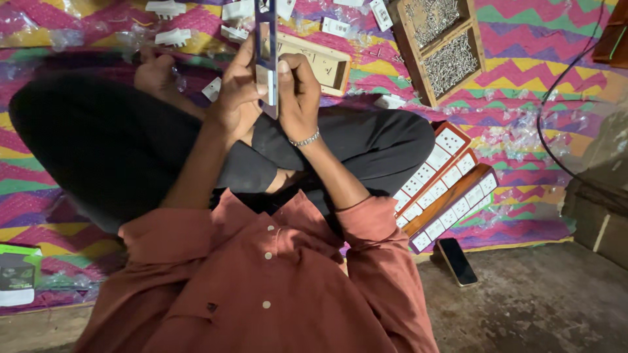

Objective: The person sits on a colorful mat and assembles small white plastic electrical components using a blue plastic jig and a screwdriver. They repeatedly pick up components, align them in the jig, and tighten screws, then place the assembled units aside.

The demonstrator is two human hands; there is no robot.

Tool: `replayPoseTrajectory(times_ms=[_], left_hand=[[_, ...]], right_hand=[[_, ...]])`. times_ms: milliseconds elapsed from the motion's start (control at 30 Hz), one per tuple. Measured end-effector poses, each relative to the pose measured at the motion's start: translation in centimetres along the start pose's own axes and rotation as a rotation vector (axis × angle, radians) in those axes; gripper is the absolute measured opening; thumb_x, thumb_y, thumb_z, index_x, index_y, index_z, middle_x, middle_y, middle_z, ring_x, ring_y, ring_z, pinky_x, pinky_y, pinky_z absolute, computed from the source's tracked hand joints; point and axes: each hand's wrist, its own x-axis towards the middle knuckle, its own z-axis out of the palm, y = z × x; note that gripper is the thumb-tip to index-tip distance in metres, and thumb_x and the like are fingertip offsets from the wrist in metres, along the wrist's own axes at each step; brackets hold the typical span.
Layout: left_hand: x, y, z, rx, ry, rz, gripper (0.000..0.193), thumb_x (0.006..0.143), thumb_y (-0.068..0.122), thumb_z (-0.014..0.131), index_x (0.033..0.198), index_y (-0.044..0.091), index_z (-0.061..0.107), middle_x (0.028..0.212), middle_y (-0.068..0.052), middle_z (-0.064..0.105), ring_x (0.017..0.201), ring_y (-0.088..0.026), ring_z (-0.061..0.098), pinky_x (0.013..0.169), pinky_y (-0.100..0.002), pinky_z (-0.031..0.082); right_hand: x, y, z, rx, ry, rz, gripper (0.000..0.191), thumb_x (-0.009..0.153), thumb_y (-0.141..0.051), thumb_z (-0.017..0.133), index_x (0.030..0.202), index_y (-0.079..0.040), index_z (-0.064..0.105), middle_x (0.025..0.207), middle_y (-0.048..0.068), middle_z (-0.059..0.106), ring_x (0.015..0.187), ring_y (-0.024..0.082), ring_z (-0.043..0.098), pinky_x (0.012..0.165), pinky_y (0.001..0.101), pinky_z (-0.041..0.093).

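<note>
Head camera looks straight down on a seated person, legs crossed in black trousers (118, 144), rust-coloured shirt (261, 281) filling the near part of the frame. Both hands are raised together over the lap, at centre and toward the far side. Left hand (237, 98) wraps a long narrow panel strip (266, 46) from the left, fingers curled and pressed together along its edge, thumb side against it. Right hand (297, 98), a beaded bracelet (305, 139) at the wrist, grips the same strip from the right, fingers bent and closed on it, one fingertip pressed to its near end. The strip stands edge-on to the camera, running away from the hands toward the far side; its face cannot be made out. Just beyond the hands, a pale rectangular frame (320, 62) lies on the zigzag mat (536, 46). Far right of it, a wooden tray of screws (441, 46) in two compartments. To the right of the knee, a stack of long switch boards (445, 186) with white sockets in wooden frames, lying at a slant. Near right, a dark phone (456, 261) on the bare floor (543, 307). Loose white plastic parts (173, 36) are scattered far left on the mat.
</note>
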Motion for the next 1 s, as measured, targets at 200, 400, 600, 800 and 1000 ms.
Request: replayPoseTrajectory(times_ms=[200, 400, 600, 800, 1000], left_hand=[[-0.4, 0.5, -0.9, -0.134, -0.007, 0.006, 0.088, 0.085, 0.011, 0.066, 0.164, 0.005, 0.027, 0.117, -0.012, 0.071, 0.107, -0.014, 0.066, 0.103, -0.026, 0.053], [-0.2, -0.1, -1.0, -0.082, 0.024, -0.013, 0.083, 0.088, 0.008, 0.068, 0.161, 0.002, 0.029, 0.115, -0.007, 0.068, 0.095, -0.009, 0.064, 0.089, -0.022, 0.052], [-0.5, 0.3, -0.7, -0.100, 0.014, 0.005, 0.086, 0.089, 0.010, 0.068, 0.166, 0.005, 0.031, 0.106, -0.005, 0.066, 0.101, -0.010, 0.065, 0.095, -0.021, 0.052], [-0.1, -0.3, -0.6, -0.003, 0.007, 0.009, 0.082, 0.088, 0.011, 0.068, 0.161, 0.005, 0.030, 0.119, -0.005, 0.067, 0.098, -0.008, 0.061, 0.091, -0.022, 0.051], [-0.4, -0.3, -1.1, -0.180, -0.006, 0.023, 0.078, 0.089, 0.011, 0.067, 0.160, 0.008, 0.034, 0.111, -0.005, 0.066, 0.104, -0.015, 0.066, 0.095, -0.028, 0.053]], right_hand=[[0.3, -1.1, -0.4, -0.194, -0.100, -0.222, 0.013, 0.107, -0.010, 0.059, 0.109, 0.001, 0.064, 0.100, 0.009, 0.064, 0.093, 0.015, 0.062, 0.087, 0.0271, 0.050], [0.4, -1.1, 0.4, -0.150, 0.007, -0.085, 0.009, 0.106, -0.006, 0.062, 0.101, -0.001, 0.065, 0.092, 0.008, 0.066, 0.085, 0.016, 0.061, 0.080, 0.0277, 0.051], [0.4, -1.4, 0.1, -0.239, -0.029, -0.271, 0.013, 0.106, -0.012, 0.059, 0.102, 0.000, 0.064, 0.095, 0.008, 0.066, 0.089, 0.013, 0.064, 0.082, 0.0279, 0.051], [0.3, 0.1, 0.2, -0.155, 0.038, -0.086, 0.019, 0.109, -0.015, 0.061, 0.095, -0.001, 0.061, 0.085, 0.005, 0.063, 0.076, 0.010, 0.057, 0.074, 0.0269, 0.049], [0.2, 0.4, -0.6, -0.065, -0.111, -0.112, 0.015, 0.107, -0.012, 0.056, 0.107, 0.001, 0.063, 0.095, 0.006, 0.063, 0.087, 0.011, 0.060, 0.080, 0.0277, 0.049]])
